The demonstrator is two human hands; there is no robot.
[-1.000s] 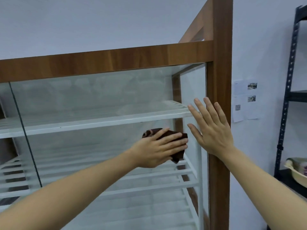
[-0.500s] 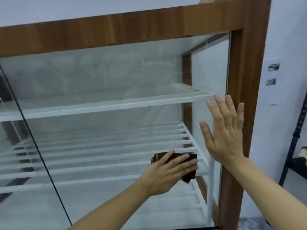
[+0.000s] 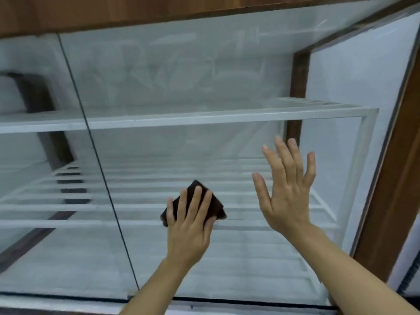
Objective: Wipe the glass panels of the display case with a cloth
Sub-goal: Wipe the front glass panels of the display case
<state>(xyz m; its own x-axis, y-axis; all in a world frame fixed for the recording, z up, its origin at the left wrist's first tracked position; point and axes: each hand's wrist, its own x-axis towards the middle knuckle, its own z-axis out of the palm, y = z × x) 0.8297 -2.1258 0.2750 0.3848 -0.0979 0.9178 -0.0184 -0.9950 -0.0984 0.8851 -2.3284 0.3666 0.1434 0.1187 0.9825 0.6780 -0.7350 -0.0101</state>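
The left hand presses a dark cloth flat against the front glass, fingers straight over it. Just right of it, the right hand rests spread and empty on the same pane.

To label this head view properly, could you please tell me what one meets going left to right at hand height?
Dark panel seam → left hand pressing the cloth → open right hand → wooden corner post.
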